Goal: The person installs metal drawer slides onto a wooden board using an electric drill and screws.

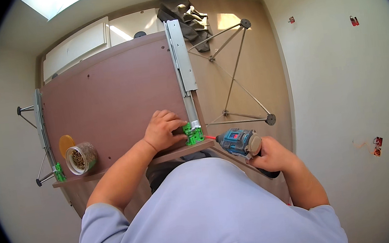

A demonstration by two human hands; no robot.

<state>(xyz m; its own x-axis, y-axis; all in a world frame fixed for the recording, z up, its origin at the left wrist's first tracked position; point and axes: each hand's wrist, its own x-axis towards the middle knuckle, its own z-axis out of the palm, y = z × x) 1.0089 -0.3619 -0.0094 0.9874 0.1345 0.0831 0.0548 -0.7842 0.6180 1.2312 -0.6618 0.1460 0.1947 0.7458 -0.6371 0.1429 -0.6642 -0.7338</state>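
My right hand (pixel 272 154) is closed round the handle of a blue and black cordless drill (pixel 237 141). The drill's red bit points left and reaches the side of a green plastic drawer slide clip (pixel 193 134). My left hand (pixel 163 129) has its fingers and thumb against the clip's left side, at the near right corner of a brown drawer panel (pixel 112 88). A metal drawer slide (pixel 181 57) runs along the panel's right edge and ends at the clip. Whether the bit sits on a screw is too small to tell.
On the panel's left lies an open clear jar (pixel 82 158) of screws beside its yellow lid (pixel 66 145). A second slide (pixel 42 123) and green clip (pixel 59 172) line the left edge. Metal rod frames (pixel 243 84) stand right; dark cloth (pixel 184 18) lies behind.
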